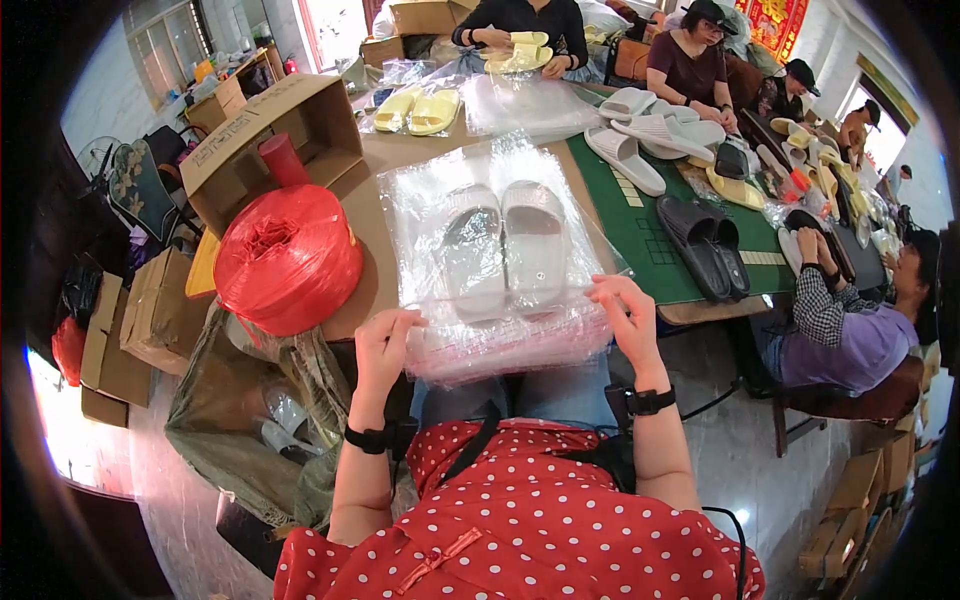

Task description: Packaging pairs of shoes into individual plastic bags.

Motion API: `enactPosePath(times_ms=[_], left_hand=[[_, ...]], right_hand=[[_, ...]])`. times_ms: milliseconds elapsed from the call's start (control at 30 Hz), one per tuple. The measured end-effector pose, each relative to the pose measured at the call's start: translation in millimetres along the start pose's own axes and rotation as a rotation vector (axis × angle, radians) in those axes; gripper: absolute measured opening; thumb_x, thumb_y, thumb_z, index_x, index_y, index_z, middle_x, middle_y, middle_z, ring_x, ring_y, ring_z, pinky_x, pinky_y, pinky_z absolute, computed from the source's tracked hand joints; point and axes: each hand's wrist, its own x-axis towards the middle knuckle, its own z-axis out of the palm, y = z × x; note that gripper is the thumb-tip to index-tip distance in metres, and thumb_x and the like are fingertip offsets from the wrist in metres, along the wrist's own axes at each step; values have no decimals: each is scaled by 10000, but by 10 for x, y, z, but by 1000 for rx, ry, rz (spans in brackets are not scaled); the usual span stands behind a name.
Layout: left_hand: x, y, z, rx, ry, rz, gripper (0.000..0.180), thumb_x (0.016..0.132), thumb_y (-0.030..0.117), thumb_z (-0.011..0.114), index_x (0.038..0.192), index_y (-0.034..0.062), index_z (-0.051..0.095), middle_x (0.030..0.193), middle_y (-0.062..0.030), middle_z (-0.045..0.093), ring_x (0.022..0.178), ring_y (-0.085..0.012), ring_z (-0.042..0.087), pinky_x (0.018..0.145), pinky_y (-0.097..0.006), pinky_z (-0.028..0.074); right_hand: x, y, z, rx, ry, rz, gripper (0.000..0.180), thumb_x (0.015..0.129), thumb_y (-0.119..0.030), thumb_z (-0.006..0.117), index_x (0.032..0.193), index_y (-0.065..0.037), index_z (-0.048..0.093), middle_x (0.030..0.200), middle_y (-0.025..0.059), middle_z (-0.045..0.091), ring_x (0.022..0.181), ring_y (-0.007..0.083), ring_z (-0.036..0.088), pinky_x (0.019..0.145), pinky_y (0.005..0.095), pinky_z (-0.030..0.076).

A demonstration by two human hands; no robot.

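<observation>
A pair of light grey slide slippers (535, 245) lies side by side inside a clear plastic bag (420, 215) at the table's near edge. My left hand (386, 345) pinches the near left corner of that bag between thumb and fingers. At its near right side, my right hand (630, 312) grips the bag's edge, fingers bent. Beneath the slippers, the near end of the plastic is layered and pinkish (510, 350) and hangs over the table edge towards my lap.
A red roll of plastic twine (288, 260) and an open cardboard box (330, 140) stand left. Yellow slippers (432, 112) lie beyond the bag; grey slippers (625, 160) and black slippers (700, 245) are on the green board (640, 250). A green sack (240, 420) stands lower left. Several people sit around.
</observation>
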Motion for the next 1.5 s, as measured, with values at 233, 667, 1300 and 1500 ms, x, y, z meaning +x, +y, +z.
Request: enactPosePath(times_ms=[233, 667, 1300, 1500], left_hand=[[318, -45, 293, -174, 187, -329, 279, 958, 161, 624, 763, -38, 636, 647, -59, 608, 585, -129, 616, 577, -310, 474], [326, 264, 482, 544, 317, 350, 316, 875, 84, 673, 1188, 87, 627, 1135, -86, 657, 1110, -304, 563, 982, -450, 426], [242, -150, 952, 656, -345, 282, 537, 969, 300, 536, 1484, 163, 475, 1586, -79, 387, 1502, -358, 254, 1221, -525, 196], [229, -118, 930, 533, -304, 241, 540, 962, 333, 564, 1456, 122, 506, 1572, -96, 407, 1489, -342, 291, 1216, -505, 219]], right_hand=[[294, 36, 254, -66, 132, 401, 206, 958, -195, 625, 901, -17, 712, 684, 99, 678, 672, 241, 693, 638, 343, 502], [191, 262, 479, -536, 184, 412, 251, 893, -299, 662, 857, -56, 714, 718, 198, 674, 698, 414, 662, 648, 494, 501], [78, -239, 1231, -526, -312, -212, 596, 937, -316, 626, 1455, -64, 472, 1553, 120, 421, 1449, 338, 359, 1191, 519, 260], [-35, 50, 1104, -611, -278, -7, 615, 973, -391, 571, 1478, -62, 449, 1553, 123, 427, 1446, 342, 367, 1199, 494, 253]])
